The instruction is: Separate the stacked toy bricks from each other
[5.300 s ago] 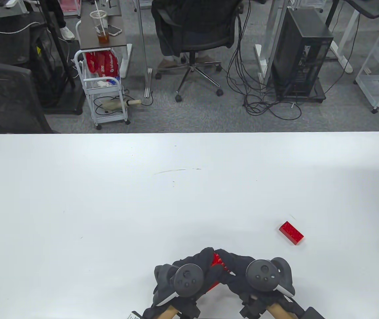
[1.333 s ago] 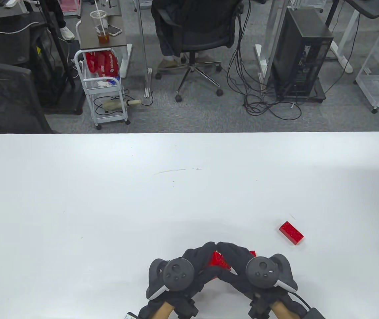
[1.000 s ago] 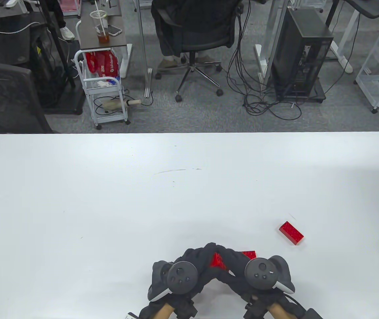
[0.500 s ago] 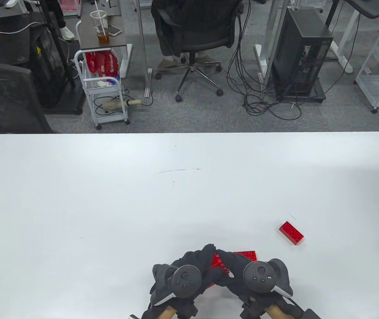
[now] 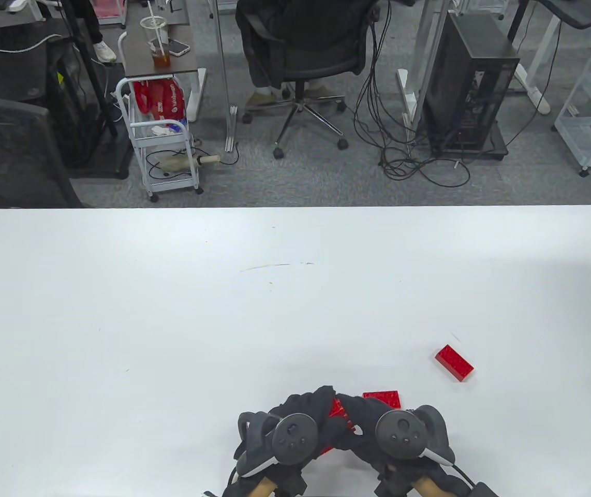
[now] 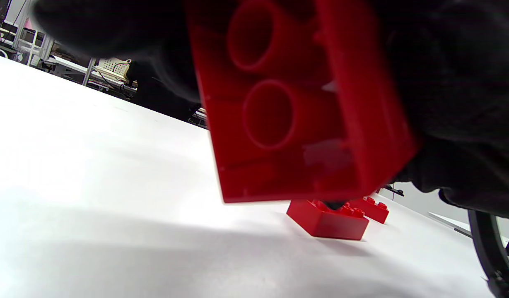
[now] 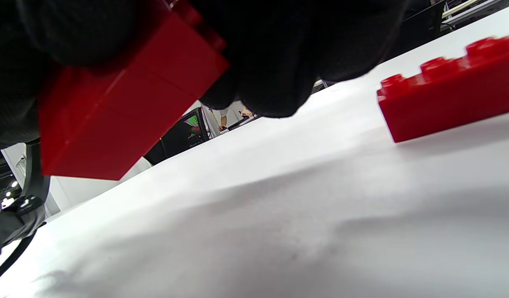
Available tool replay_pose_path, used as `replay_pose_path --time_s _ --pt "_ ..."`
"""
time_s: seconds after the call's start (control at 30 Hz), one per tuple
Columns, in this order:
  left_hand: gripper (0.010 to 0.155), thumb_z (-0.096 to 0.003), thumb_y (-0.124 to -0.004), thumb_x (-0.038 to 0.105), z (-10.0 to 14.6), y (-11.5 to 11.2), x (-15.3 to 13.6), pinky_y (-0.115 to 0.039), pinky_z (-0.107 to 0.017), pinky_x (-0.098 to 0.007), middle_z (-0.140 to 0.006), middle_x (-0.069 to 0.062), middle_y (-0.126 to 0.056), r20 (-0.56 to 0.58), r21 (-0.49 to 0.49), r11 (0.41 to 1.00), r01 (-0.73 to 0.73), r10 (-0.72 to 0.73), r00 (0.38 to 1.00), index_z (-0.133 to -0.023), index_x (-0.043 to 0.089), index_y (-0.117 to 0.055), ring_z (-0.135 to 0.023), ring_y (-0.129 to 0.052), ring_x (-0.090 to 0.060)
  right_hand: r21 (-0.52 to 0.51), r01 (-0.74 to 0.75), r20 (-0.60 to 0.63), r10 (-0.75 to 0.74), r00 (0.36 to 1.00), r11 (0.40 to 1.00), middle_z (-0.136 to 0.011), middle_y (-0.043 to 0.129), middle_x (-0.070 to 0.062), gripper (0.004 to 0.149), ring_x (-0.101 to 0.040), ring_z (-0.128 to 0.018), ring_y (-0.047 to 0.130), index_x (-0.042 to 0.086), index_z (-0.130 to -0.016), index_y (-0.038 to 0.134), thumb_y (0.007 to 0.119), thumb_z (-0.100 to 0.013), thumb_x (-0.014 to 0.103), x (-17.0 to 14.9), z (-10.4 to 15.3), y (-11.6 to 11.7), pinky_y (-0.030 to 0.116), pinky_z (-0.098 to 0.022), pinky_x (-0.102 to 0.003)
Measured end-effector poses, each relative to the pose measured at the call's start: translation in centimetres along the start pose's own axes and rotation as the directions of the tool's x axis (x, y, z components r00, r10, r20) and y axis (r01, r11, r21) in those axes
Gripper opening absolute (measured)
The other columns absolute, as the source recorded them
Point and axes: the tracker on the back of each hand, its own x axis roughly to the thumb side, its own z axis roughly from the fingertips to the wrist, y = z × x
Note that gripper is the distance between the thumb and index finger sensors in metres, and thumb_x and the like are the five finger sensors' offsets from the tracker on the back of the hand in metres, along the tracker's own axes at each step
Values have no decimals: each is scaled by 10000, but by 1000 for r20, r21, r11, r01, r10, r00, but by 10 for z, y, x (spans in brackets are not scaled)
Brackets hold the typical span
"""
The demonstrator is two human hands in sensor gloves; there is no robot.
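A stack of red toy bricks (image 5: 338, 409) is held just above the table near its front edge. My left hand (image 5: 316, 410) grips it from the left and my right hand (image 5: 364, 412) grips it from the right. The left wrist view shows the stack's hollow underside (image 6: 295, 107) between gloved fingers (image 6: 453, 82). The right wrist view shows the stack's side (image 7: 126, 107), two layers pressed together. A single red brick (image 5: 382, 398) lies flat on the table just right of my fingers; it also shows in the right wrist view (image 7: 449, 82) and the left wrist view (image 6: 329, 219).
Another loose red brick (image 5: 454, 362) lies further right on the white table (image 5: 223, 310); it shows small in the left wrist view (image 6: 372, 209). Beyond the table's far edge stand an office chair (image 5: 306, 62), a cart (image 5: 163, 150) and a computer tower (image 5: 469, 88).
A single red brick now lies on the table right of my hands; 5.3 s ago it was not there. My right hand has drawn back from it. Both hands still hold the stack.
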Motion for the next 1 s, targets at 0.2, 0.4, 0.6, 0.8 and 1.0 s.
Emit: replay_pose_path --time_s 0.2,0.4,0.6,0.8,1.0 --pt "738 -453 -583 658 0 0 1 -914 -286 -270 -719 -4 -976 -5 -13 1000 -1 1 1000 -997 184 -740 -480 -985 -206 -11 -25 4 25 1000 1000 -826 933 -65 748 -257 -667 1003 131 -968 741 715 -381 594 1 1 0 800 -581 -539" --pt "737 -452 -578 662 0 0 1 -913 -279 -267 -713 -3 -978 -5 -24 1000 0 0 1000 -986 184 -751 -476 -985 -206 -28 -52 6 52 999 998 -793 958 -54 747 -242 -635 1022 140 -945 771 720 -372 617 2 1 0 816 -565 -528" --pt "737 -449 -577 670 -1 1 1 -914 -271 -265 -701 1 -983 -6 -35 999 -2 2 1000 -973 187 -764 -467 -986 -203 -39 -65 9 65 998 997 -762 976 -45 746 -232 -605 1034 149 -920 797 724 -363 639 3 2 0 831 -550 -518" --pt "737 -450 -572 672 -1 1 1 -915 -267 -265 -693 0 -985 -5 -46 999 -7 6 1000 -968 186 -771 -460 -987 -204 -55 -84 10 85 996 995 -726 998 -36 749 -217 -573 1048 152 -893 824 725 -354 661 4 3 -1 847 -533 -507" --pt "723 -440 -556 663 -1 -1 2 -918 -254 -254 -680 -6 -989 -21 -47 999 15 -16 1000 -949 205 -786 -437 -989 -203 -188 -218 16 225 974 958 -627 1023 -10 721 -179 -491 1062 182 -804 874 750 -321 702 7 6 -5 877 -489 -484"
